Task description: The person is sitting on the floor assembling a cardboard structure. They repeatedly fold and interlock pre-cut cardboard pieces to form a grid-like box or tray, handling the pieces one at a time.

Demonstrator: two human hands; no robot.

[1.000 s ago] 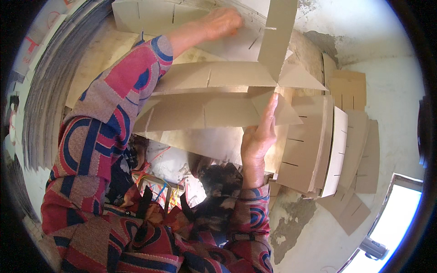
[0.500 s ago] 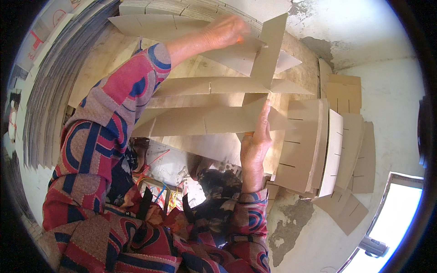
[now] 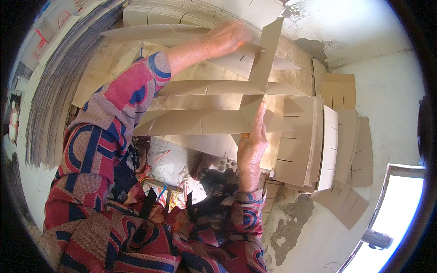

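Spanning upper centre: crossed cardboard strips [image 3: 227, 87]; likely light, stiffish, easily creased, best pinched beside slots; left grip [image 3: 230, 38] curled by far strip [image 3: 145, 32]; right grip [image 3: 253, 148] loose, forefinger straight; whether either clasps cardboard, cannot tell.

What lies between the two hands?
The head view shows a long cardboard strip, a crossing strip and some tabletop between the left hand and the right hand.

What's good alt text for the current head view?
A person's bare left hand, curled, and bare right hand, one finger extended, are at long tan cardboard strips crossed by another tan cardboard strip, the left hand farther away. Slotted tan cardboard sheets are stacked at right.
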